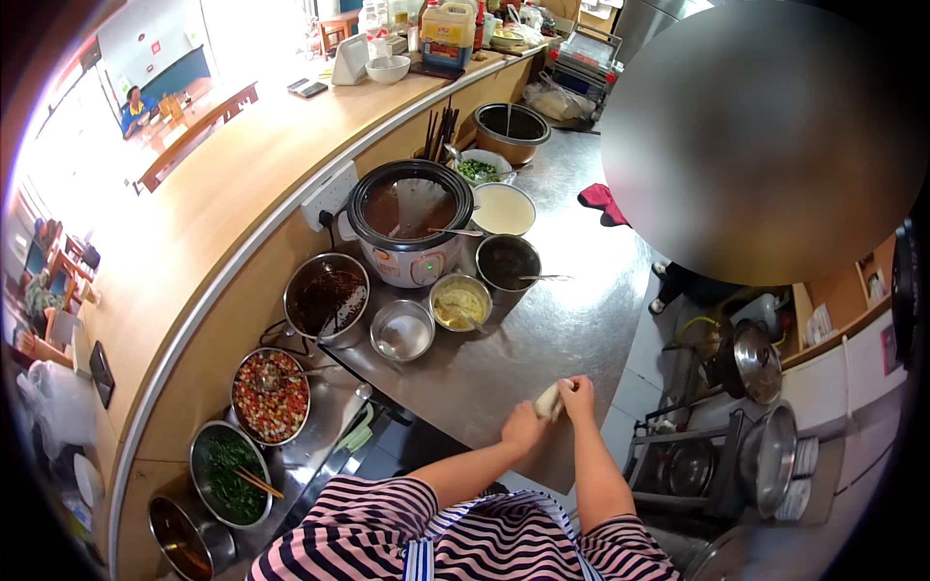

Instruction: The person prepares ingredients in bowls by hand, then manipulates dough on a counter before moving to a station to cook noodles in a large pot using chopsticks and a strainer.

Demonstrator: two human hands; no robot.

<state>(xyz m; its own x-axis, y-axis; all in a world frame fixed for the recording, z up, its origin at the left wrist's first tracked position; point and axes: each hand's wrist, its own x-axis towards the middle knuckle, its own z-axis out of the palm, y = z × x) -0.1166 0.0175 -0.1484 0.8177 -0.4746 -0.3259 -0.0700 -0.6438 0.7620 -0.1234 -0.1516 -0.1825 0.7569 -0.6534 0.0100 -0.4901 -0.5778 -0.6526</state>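
Over the near part of the stainless steel table [574, 319], a small whitish cloth or piece of dough [548, 404] is between my two hands; which it is I cannot tell. My left hand [524, 428] grips its lower left side. My right hand [577, 398] pinches its upper right end with bent fingers. Farther up the table stand a metal bowl of yellow paste [461, 301] with a spoon, an empty-looking metal bowl [402, 331], a dark-filled metal pot [508, 265] and a rice cooker of brown liquid [410, 210].
Along the left are bowls of diced vegetables [270, 396] and chopped greens [232, 472] with chopsticks. A raised wooden counter [240, 181] curves behind them. Pink cloth [604, 203] lies at the table's far right edge, near a person's feet [657, 290]. Metal pans [770, 457] stand at right.
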